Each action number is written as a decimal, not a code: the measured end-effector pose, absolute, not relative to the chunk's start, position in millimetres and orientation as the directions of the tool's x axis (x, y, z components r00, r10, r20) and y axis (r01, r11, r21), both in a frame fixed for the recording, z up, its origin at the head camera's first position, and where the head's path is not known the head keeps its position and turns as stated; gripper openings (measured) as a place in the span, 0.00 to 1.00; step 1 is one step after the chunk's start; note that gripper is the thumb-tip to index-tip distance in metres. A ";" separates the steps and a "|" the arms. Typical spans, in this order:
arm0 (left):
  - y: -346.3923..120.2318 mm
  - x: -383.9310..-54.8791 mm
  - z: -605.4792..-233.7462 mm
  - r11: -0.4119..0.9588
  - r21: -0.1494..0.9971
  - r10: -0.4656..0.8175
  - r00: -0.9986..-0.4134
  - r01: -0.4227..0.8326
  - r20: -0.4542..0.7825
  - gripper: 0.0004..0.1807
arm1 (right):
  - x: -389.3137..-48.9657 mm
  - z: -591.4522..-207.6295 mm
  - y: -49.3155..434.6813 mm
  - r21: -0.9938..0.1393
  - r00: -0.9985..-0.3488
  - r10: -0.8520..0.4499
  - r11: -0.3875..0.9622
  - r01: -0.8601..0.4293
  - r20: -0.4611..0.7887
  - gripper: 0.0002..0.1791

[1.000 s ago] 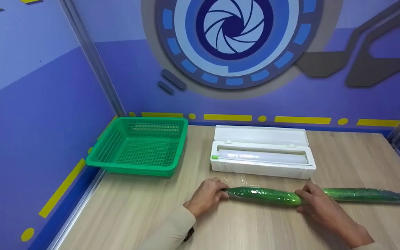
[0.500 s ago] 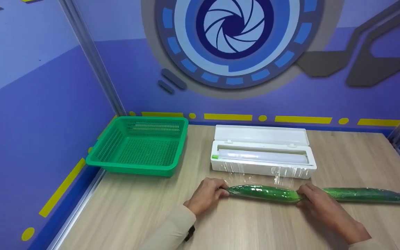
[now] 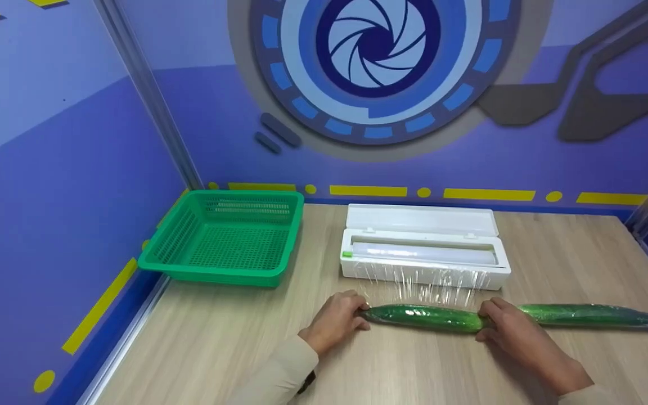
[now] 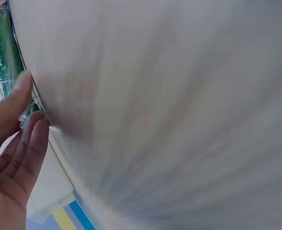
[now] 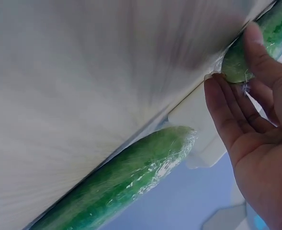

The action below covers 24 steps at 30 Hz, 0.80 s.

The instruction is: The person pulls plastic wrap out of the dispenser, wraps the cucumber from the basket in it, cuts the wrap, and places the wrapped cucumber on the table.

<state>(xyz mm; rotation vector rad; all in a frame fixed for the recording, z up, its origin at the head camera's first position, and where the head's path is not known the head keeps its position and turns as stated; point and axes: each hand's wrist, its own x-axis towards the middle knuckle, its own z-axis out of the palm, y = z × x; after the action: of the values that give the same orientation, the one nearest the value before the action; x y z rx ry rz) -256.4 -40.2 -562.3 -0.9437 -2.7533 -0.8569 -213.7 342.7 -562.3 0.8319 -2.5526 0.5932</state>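
A green cucumber [image 3: 422,316] lies crosswise on the table in front of me, with clear cling film about it. At its left tip, my left hand [image 3: 336,320] pinches the end between thumb and fingers; the left wrist view shows the thumb [image 4: 21,88] on one side and fingers on the other. My right hand [image 3: 518,334] holds the cucumber's other end the same way. Wrinkled cling film [image 3: 428,289] stretches from the white dispenser box [image 3: 425,275] down to the cucumber. Just right of my right hand lies a second, film-wrapped cucumber [image 3: 588,315].
The dispenser's lid [image 3: 422,219] is raised, and a film roll [image 3: 422,253] sits inside. A green slotted basket [image 3: 287,264] stands at the left, nothing in it. Patterned blue panels [image 3: 206,124] rise behind and left of the wooden table [image 3: 234,349].
The film between dispenser and cucumber has become more visible, with shiny creases spreading across the box front. Both hands keep their hold on the cucumber, almost in place.
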 end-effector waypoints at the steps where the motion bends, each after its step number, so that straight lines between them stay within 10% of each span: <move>1: -40.5 -257.2 -562.8 0.642 0.483 0.532 -0.800 0.596 0.279 0.12 | -214.5 -562.5 342.2 -0.269 -0.747 -0.458 0.734 -0.623 0.481 0.25; 24: -52.9 -259.8 -564.5 0.611 0.530 0.495 -0.806 0.589 0.324 0.10 | -215.8 -563.0 342.2 -0.183 -0.726 -0.502 0.749 -0.637 0.470 0.28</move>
<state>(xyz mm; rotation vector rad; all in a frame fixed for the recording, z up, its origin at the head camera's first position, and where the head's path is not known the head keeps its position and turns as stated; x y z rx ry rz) -259.8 -52.9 -564.5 -0.9101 -2.6869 -0.9638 -215.8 342.2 -563.0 0.8714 -2.5541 0.4701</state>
